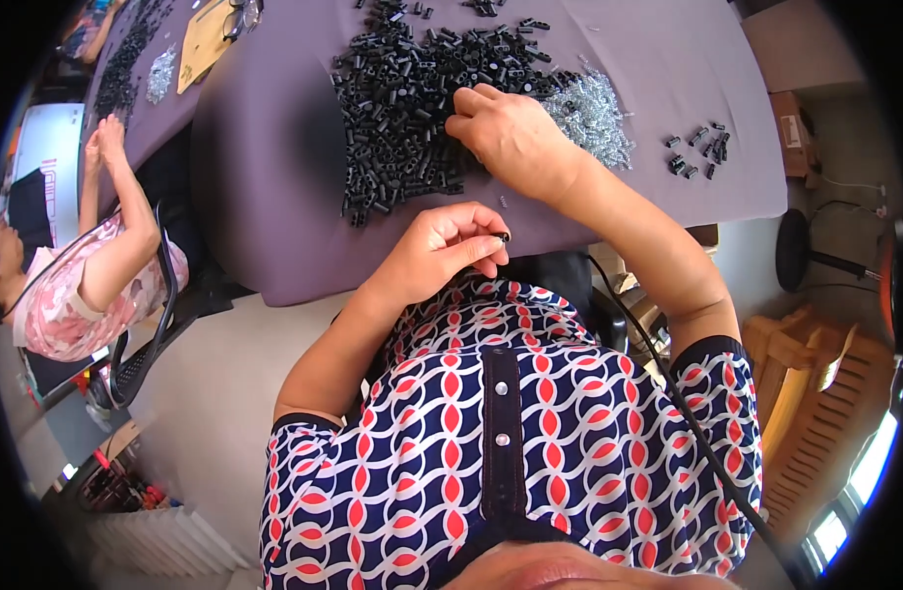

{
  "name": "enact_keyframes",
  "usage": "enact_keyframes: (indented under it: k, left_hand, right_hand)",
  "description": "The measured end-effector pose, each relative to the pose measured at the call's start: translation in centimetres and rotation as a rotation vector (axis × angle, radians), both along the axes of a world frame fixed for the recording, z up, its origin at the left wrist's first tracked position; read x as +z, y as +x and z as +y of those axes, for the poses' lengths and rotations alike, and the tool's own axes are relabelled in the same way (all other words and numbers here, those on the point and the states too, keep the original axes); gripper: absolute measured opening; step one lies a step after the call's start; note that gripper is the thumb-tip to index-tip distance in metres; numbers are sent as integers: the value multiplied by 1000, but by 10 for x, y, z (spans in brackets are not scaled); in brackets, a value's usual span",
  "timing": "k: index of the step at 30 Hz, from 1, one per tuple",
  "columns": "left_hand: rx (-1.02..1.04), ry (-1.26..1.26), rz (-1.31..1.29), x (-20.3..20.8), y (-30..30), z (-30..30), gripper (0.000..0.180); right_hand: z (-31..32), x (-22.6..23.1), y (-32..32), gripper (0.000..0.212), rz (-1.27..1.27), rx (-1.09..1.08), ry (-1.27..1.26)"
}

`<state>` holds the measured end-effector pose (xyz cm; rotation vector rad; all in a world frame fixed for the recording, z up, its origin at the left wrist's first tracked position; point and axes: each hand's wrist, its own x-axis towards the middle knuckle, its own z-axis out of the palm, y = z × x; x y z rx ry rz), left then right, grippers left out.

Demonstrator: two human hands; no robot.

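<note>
My left hand (456,246) is just off the table's near edge, its thumb and fingers closed on a small black plastic part (504,237). Farther forward, my right hand (511,138) dips into a big heap of small black plastic parts (412,118), many of them tube-shaped. Its fingers are curled together, and the tips are hidden against the heap, so whatever they grip does not show. Beside the right wrist lies a pile of small shiny metal springs (599,113). One loose spring (504,203) rests on the cloth between my hands.
A purple-grey cloth covers the table (668,69). Several black pieces (697,147) form a small group at the right. To the left, a person in a pink floral top (88,285) sits at the same table. Cardboard (204,44) with glasses lies at the far left.
</note>
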<state>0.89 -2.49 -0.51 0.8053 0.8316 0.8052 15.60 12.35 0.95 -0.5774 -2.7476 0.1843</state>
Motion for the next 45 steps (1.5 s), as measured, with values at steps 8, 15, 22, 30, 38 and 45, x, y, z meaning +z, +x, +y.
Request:
enact_keyframes:
  k: [8,15,22,30,38,45]
  left_hand:
    - [33,-9,-40,-3,-3,1,13]
    - [36,-8,-38,-2,-2,1,13]
    - [48,-11,7,-1,2,0,13]
    - [57,-5,-23,-4,1,-1,14]
    - [70,14,10,-3,1,-2,14]
    - [98,7,11,-5,2,-4,14]
  right_hand:
    - [-4,1,18,30,95,61,-148]
    - [12,9,29,23,221,-73,-40]
    - [3,14,14,13,-28,97,-72]
    - [-12,10,3,7,-50,13,-102]
    - [-27,9,5,9,-78,-119,-115]
    - [-32,27,35,17,391,-186,-836]
